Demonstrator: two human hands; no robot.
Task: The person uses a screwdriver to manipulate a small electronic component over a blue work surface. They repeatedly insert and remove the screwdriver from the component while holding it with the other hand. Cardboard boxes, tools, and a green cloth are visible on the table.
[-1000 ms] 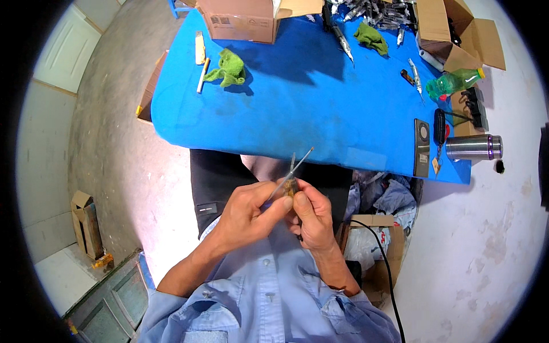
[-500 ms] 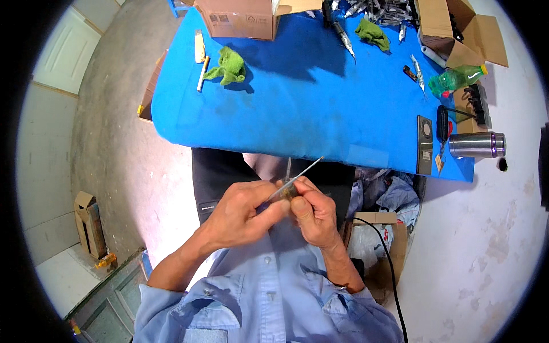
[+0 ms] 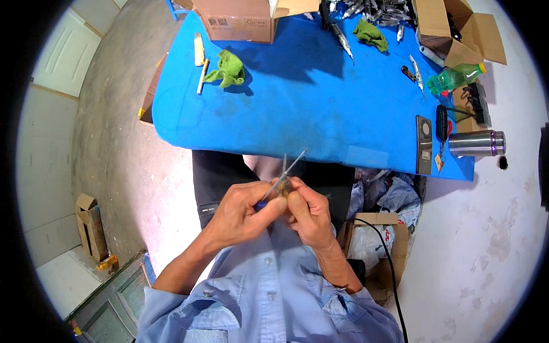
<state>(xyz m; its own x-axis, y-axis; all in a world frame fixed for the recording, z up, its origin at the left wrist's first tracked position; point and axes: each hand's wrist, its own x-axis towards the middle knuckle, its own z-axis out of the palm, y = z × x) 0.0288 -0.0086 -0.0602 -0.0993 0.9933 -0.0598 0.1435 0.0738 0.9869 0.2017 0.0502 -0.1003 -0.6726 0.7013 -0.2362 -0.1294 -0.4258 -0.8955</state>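
Both hands are close together over my lap, just in front of the table edge. My left hand is closed around a screwdriver-like tool; its thin metal shaft slants up to the right, and a bit of dark blue handle shows by the thumb. My right hand pinches a small brownish, partly see-through piece between thumb and fingers. A thin rod stands up from that piece, and the tool's shaft crosses in front of it. Fingers hide most of the piece, so its kind is unclear.
The blue-covered table bears green cloths, a cardboard box, several pen-shaped metal tools, a green bottle and a steel flask. A black cable hangs at my right beside an open carton.
Both hands have shifted slightly left with the tool and the small piece. The tool's shaft now points more steeply upward, its tip further left.
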